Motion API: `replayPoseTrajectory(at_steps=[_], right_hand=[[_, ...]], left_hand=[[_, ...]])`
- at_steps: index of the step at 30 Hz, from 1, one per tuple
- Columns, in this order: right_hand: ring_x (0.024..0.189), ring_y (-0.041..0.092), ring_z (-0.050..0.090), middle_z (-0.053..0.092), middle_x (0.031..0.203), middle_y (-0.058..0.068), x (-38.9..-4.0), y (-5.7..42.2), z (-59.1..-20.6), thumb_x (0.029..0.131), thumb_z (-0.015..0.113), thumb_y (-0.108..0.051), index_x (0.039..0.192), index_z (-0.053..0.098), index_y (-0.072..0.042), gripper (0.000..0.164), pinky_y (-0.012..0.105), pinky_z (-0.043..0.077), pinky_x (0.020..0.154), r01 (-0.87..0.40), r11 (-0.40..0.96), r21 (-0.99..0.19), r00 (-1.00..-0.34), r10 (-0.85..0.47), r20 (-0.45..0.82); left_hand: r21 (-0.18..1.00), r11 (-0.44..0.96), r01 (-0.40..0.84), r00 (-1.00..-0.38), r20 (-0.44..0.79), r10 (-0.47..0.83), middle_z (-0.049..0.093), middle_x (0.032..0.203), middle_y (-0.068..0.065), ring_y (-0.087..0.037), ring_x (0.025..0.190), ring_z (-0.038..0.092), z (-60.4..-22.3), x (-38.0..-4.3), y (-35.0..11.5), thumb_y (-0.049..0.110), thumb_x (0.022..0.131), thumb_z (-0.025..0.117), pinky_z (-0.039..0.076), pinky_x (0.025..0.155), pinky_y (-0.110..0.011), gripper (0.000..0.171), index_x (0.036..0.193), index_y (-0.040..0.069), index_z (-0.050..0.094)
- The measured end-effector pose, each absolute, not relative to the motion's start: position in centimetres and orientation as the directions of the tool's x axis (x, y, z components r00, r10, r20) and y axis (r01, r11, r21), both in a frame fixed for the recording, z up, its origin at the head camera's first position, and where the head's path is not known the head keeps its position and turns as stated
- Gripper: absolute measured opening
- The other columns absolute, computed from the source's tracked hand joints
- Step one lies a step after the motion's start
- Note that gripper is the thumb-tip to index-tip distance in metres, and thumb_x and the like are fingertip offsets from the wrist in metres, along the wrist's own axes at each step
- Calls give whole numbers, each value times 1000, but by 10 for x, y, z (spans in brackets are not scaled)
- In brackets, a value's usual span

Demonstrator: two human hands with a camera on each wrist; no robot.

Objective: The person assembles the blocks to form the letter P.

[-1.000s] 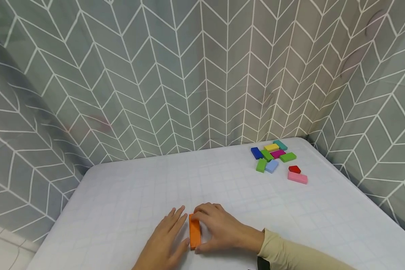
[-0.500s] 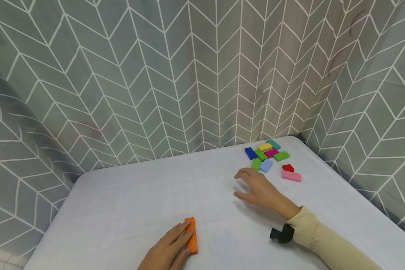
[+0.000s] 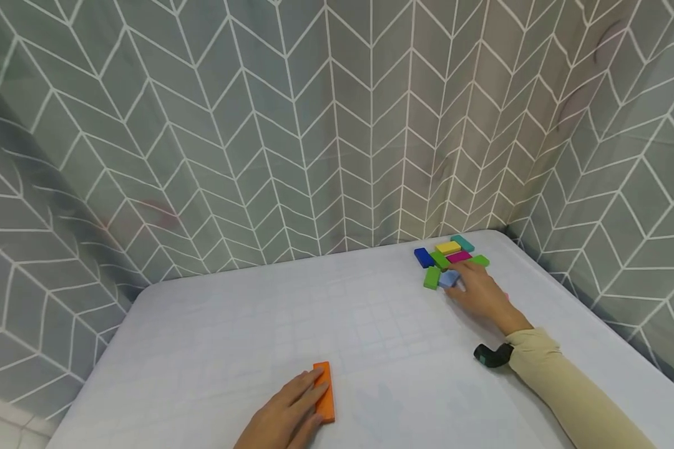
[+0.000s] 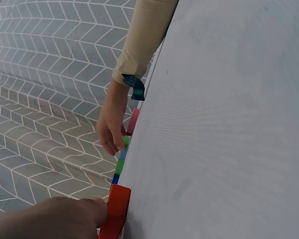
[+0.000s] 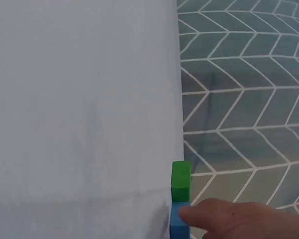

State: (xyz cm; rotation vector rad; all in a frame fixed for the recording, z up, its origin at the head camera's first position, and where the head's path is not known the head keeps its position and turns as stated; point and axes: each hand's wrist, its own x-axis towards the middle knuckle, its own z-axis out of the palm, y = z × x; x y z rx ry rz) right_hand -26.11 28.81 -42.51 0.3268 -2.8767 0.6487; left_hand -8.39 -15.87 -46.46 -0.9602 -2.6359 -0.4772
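Note:
An orange block (image 3: 327,402) lies lengthwise near the front of the white table (image 3: 230,330). My left hand (image 3: 286,408) rests on it with fingers laid across the top; the left wrist view shows the block's end (image 4: 120,199) beside that hand (image 4: 45,219). At the back right, my right hand (image 3: 481,293) pinches a light blue block (image 3: 447,279), thumb on the near side and fingers over the far side. In the right wrist view the thumb (image 5: 204,214) presses against this blue block (image 5: 178,221), with a green block (image 5: 181,181) right beside it.
Around the right hand lie a dark blue block (image 3: 424,257), a yellow one (image 3: 447,247), a teal one (image 3: 462,242), a magenta one (image 3: 458,256) and green ones (image 3: 432,278). A pink block (image 4: 133,121) is mostly hidden by the hand in the head view. Patterned curtains (image 3: 314,156) surround the table.
My right hand has left the orange block, crossed to the back right and come down on the light blue block. My left hand has moved from beside the orange block onto it.

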Motion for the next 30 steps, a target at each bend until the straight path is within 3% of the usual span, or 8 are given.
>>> replayPoseTrajectory(at_steps=[13,21,25,30], right_hand=[[134,57,39,53,139,35,-267,295,-433,94,75,-26,137,58,10,58,77,31,105,-253,897,-363,-955,-171,243],[143,52,32,47,152,28,-272,284,-439,99,73,-24,146,56,1,55,78,23,109,-429,856,-287,-895,-362,261],[138,49,41,58,141,24,-273,280,-439,96,77,-22,138,63,0,49,76,26,109,-405,859,-313,-906,-331,262],[122,45,56,69,121,18,-271,257,-430,90,84,-20,124,70,-1,41,68,41,104,-417,832,-366,-896,-309,319]], left_hand=[[252,739,625,-778,272,566,50,156,2,-26,134,55,-456,-82,-157,48,110,49,53,101,-46,51,148,18,62],[254,731,633,-771,294,565,51,155,3,-25,134,55,-460,-82,-158,48,109,50,54,100,-45,49,148,19,61],[250,728,638,-766,298,569,51,155,4,-25,134,55,-460,-82,-158,47,109,50,54,100,-45,49,148,20,61],[249,731,636,-768,298,567,52,154,3,-25,133,56,-459,-83,-159,47,109,51,54,99,-45,48,148,20,62]])
